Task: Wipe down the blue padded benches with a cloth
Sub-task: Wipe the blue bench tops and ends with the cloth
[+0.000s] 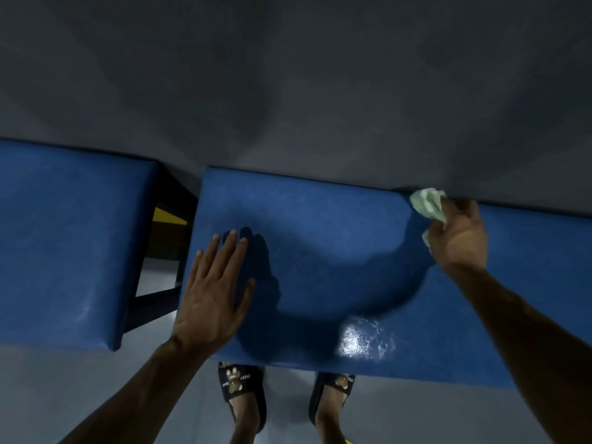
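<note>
A blue padded bench (336, 238) fills the middle and right of the head view, set against a grey wall. My right hand (458, 238) grips a crumpled pale green cloth (427, 205) and holds it on the bench's far edge, where the pad meets the wall. My left hand (214, 290) lies flat with straight fingers on the near left part of the same bench. A second blue padded bench (64, 245) stands to the left, separated by a gap.
The grey wall (288, 91) rises directly behind both benches. In the gap between them a black metal frame (153, 299) and a yellow patch (168, 216) show. My feet in black slippers (240, 389) stand on the grey floor below the bench's front edge.
</note>
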Available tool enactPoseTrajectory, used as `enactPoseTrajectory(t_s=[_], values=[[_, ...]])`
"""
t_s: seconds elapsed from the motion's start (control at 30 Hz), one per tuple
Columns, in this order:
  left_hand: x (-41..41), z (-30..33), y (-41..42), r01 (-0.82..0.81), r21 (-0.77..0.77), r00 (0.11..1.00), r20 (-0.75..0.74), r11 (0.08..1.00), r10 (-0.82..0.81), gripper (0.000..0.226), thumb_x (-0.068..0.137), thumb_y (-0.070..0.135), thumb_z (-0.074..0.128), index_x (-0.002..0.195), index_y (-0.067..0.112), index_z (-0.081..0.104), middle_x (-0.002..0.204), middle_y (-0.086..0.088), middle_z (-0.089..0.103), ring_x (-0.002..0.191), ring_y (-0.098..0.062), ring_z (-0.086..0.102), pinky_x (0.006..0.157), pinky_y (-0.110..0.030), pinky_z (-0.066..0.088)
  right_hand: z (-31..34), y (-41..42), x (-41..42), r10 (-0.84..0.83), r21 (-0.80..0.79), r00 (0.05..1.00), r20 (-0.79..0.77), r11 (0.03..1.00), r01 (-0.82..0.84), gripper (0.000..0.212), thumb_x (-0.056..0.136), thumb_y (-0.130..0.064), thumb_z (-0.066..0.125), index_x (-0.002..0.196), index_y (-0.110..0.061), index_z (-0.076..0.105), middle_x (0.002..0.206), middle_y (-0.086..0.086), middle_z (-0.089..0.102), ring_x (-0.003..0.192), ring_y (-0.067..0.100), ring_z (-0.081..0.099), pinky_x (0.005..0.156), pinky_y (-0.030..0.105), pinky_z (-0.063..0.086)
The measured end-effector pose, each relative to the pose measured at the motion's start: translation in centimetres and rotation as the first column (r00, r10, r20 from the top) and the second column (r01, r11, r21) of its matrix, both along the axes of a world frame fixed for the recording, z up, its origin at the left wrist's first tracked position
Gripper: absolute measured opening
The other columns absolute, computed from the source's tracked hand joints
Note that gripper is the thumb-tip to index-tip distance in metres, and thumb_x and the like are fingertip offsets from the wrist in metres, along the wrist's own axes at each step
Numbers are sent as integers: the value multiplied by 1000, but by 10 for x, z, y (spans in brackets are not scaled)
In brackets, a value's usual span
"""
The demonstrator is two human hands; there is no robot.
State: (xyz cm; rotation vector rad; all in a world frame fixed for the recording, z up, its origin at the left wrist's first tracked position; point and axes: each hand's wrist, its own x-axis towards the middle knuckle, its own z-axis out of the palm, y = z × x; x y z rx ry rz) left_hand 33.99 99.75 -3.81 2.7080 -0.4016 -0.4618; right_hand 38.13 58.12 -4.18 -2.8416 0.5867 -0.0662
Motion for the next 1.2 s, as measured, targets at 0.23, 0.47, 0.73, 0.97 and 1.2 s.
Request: enactPoseTrajectory(t_s=[0.23, 0.47, 0.73, 0.97, 1.2], values=[[7, 4, 27, -29, -33, 1000, 6, 999, 29, 69, 99, 54, 21, 158, 18, 14, 166, -2, 6, 154, -17, -5, 124, -49, 7, -16, 174, 30, 56, 185, 990, 129, 980, -79, 52, 74, -16, 48, 123, -17, 66, 114, 14, 57, 92, 35, 57, 82, 39, 51], [7, 3, 41, -53, -79, 999, -6, 995, 52, 68, 100, 53, 23, 158, 19, 14, 166, 0, 9, 154, -18, -3, 124, -51, 11, -3, 194, 52, 432, 86, 902, 3, 899, -430, 55, 77, -10, 54, 130, -21, 59, 117, 6, 55, 96, 31, 51, 71, 37, 50], [14, -1, 70, -79, -76, 997, -23, 994, 77, 69, 99, 53, 23, 159, 21, 13, 167, 2, 3, 154, -17, -7, 125, -46, 4, 0, 143, 34, -22, 9, 998, 54, 1000, 22, 46, 76, -9, 51, 120, -11, 65, 118, 20, 55, 94, 44, 55, 83, 47, 52], [15, -5, 95, -74, -37, 997, 15, 997, 74, 65, 101, 48, 30, 158, 20, 19, 166, 2, 9, 154, -18, 2, 125, -42, 6, -18, 324, 68, 116, 242, 977, 177, 958, -157, 46, 78, -7, 57, 122, -17, 65, 120, 11, 55, 97, 31, 55, 83, 39, 51], [13, -7, 104, -88, -60, 996, -12, 994, 88, 65, 101, 50, 25, 158, 20, 19, 166, 3, 10, 154, -17, 3, 124, -46, 13, -7, 258, 88, 464, 58, 882, 89, 881, -469, 52, 76, -4, 56, 124, -21, 64, 114, 8, 58, 96, 34, 53, 77, 41, 51]])
